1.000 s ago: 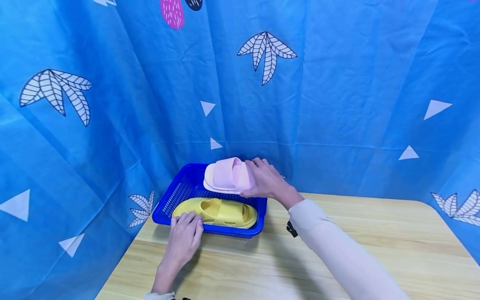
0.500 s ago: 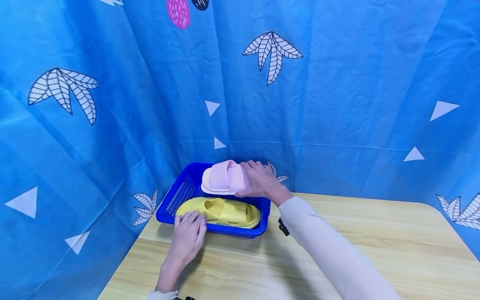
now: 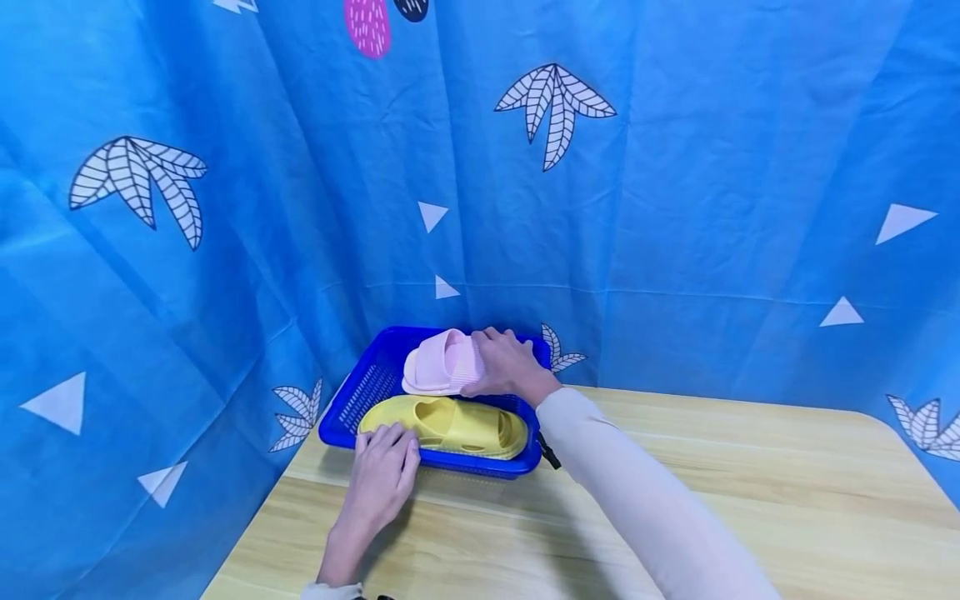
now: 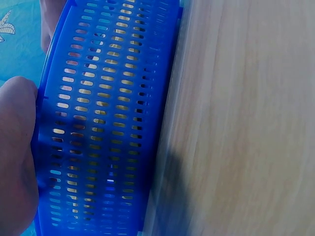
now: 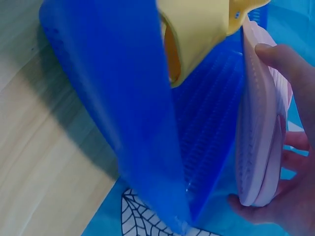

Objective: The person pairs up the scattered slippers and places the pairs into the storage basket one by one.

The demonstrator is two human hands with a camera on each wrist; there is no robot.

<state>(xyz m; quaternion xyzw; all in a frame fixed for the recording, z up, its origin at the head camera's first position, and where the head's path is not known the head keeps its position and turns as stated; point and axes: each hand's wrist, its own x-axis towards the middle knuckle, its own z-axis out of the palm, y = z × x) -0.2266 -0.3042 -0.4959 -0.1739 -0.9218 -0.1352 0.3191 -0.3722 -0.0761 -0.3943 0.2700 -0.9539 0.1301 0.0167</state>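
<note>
My right hand point(image 3: 512, 365) grips a pair of pink slippers point(image 3: 438, 365) by one end, over the back half of a blue plastic basket point(image 3: 341, 435). In the right wrist view the stacked pink soles point(image 5: 256, 128) stand on edge between thumb and fingers. Yellow slippers point(image 3: 472, 427) lie along the basket's near side. My left hand point(image 3: 384, 477) holds the basket's near rim at the left, its fingers hooked over the edge beside the yellow slippers. The left wrist view has that hand point(image 4: 17, 152) against the slotted basket wall point(image 4: 106, 118); its fingertips are hidden there.
The basket stands at the back left of a light wooden table point(image 3: 720, 483). Blue patterned curtain point(image 3: 697, 208) hangs close behind it and along the left side.
My right hand has moved left and slightly down with the pink slippers, lower over the basket's back half. The left hand keeps its place on the rim. The view has shifted slightly.
</note>
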